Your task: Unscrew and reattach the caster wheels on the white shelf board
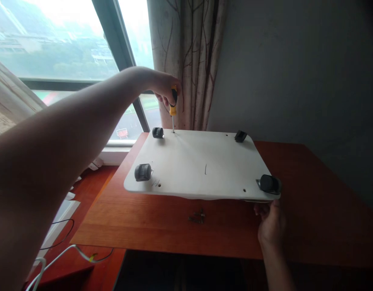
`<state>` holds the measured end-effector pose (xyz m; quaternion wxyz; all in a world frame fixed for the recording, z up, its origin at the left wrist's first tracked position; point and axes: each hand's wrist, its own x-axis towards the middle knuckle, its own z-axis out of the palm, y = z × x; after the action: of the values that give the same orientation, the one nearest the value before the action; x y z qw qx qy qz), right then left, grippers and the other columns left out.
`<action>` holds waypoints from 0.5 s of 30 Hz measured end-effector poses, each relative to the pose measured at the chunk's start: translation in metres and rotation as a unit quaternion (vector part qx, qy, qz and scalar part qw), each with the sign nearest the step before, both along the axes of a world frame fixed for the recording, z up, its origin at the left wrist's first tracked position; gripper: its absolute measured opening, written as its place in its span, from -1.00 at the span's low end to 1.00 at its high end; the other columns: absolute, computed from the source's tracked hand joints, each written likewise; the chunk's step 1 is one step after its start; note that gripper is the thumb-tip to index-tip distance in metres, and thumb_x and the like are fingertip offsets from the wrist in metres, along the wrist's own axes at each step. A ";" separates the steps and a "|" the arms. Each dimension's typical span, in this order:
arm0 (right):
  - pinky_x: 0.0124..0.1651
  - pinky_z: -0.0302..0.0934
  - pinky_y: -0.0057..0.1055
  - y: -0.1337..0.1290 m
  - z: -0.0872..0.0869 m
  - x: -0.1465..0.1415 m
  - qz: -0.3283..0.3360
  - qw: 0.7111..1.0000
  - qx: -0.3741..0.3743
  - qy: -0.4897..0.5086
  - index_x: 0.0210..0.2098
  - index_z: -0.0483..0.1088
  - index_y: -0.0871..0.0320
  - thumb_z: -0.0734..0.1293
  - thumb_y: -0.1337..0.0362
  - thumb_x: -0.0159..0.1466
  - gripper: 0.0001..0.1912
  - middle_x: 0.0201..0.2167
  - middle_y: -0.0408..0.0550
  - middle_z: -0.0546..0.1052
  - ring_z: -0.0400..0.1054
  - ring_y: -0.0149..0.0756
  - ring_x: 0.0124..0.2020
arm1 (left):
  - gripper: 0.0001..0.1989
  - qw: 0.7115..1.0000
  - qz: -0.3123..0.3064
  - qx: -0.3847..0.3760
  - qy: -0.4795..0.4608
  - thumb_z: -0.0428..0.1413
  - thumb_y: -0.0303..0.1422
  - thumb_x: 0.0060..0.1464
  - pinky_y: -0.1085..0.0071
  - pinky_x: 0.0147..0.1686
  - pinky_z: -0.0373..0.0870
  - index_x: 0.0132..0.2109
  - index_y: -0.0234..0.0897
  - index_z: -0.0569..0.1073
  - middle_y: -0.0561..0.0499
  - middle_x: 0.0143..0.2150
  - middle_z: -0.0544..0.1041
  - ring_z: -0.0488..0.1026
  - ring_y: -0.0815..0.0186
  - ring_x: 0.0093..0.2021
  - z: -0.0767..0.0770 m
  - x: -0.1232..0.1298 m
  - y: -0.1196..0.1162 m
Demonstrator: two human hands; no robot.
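A white board lies above the wooden table, with black caster wheels at its corners, such as the near-left caster and near-right caster. My left hand is closed around the handle of a yellow and black screwdriver. The screwdriver stands upright, its tip at the board's far edge beside the far-left caster. My right hand grips the board's near-right corner, its thumb at the edge and its other fingers partly hidden underneath. Small dark holes show near the board's edges.
Several screws lie in a small pile on the red-brown table in front of the board. Behind are a window, a patterned curtain and a grey wall. Cables run at the lower left.
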<state>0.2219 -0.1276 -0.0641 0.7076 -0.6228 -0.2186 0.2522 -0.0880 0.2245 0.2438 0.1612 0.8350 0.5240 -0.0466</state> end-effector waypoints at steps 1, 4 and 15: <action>-0.44 0.15 -0.40 0.000 0.000 0.000 0.003 1.000 0.000 0.000 -0.38 0.36 0.16 0.27 -0.12 0.28 -0.56 -0.51 -0.15 0.39 0.25 -0.38 -0.52 | -0.31 1.000 -0.002 0.015 0.011 0.31 -0.17 -0.03 0.30 -0.14 0.37 0.24 -0.23 0.38 -0.05 -0.22 0.61 0.53 0.19 -0.18 -0.001 0.000 -0.001; -0.43 0.16 -0.39 0.000 0.001 0.000 0.010 1.000 -0.001 -0.003 -0.39 0.36 0.16 0.26 -0.12 0.29 -0.56 -0.51 -0.14 0.40 0.26 -0.38 -0.52 | -0.40 0.994 0.017 0.088 0.064 0.24 0.00 0.02 0.26 -0.11 0.34 0.12 -0.27 0.49 -0.04 -0.33 0.60 0.52 0.15 -0.17 -0.004 0.000 -0.002; -0.41 0.15 -0.38 -0.002 -0.001 0.000 0.013 1.000 -0.004 0.002 -0.39 0.38 0.16 0.25 -0.10 0.31 -0.56 -0.50 -0.13 0.41 0.26 -0.36 -0.49 | -0.14 0.992 -0.031 -0.008 -0.123 0.24 -0.19 0.03 0.24 -0.13 0.44 0.42 -0.03 0.09 -0.16 0.18 0.47 0.54 0.14 -0.09 -0.010 -0.015 0.000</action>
<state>0.2216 -0.1296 -0.0648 0.7025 -0.6221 -0.2238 0.2635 -0.1026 0.2243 0.2336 0.2298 0.8491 0.4732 0.0474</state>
